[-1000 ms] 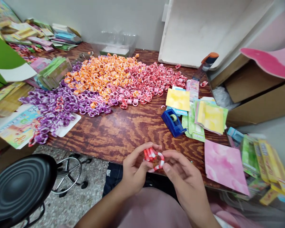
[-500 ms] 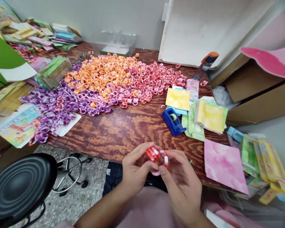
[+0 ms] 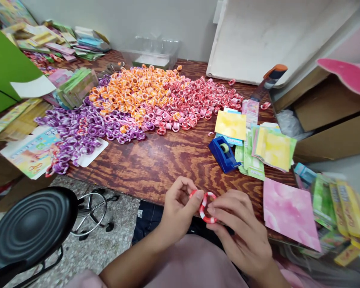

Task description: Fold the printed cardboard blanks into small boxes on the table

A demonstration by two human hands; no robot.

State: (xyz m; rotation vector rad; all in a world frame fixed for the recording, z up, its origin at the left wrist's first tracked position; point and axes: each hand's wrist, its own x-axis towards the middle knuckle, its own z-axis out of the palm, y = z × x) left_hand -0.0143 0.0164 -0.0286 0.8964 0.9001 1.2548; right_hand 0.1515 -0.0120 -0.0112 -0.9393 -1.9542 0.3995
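Both hands are meeting just off the near edge of the surface (image 3: 156, 160), above the person's lap. The left hand (image 3: 175, 212) is pinching one end of a red-and-white ring (image 3: 205, 207) between thumb and fingers, and the right hand (image 3: 243, 232) is pinching the ring's other side with its fingertips, so the ring is hanging between the two, clear of the wood. Beyond the hands, a blue tape dispenser (image 3: 223, 154) is sitting beside yellow and green paper packs (image 3: 270, 148), with a pink sheet (image 3: 289, 210) lying near the right hand. Farther back, heaps of purple rings (image 3: 87, 130), orange rings (image 3: 132, 90) and red rings (image 3: 198, 100) are spreading across the surface, touching one another. A black stool (image 3: 30, 228) is standing on the floor to the left.
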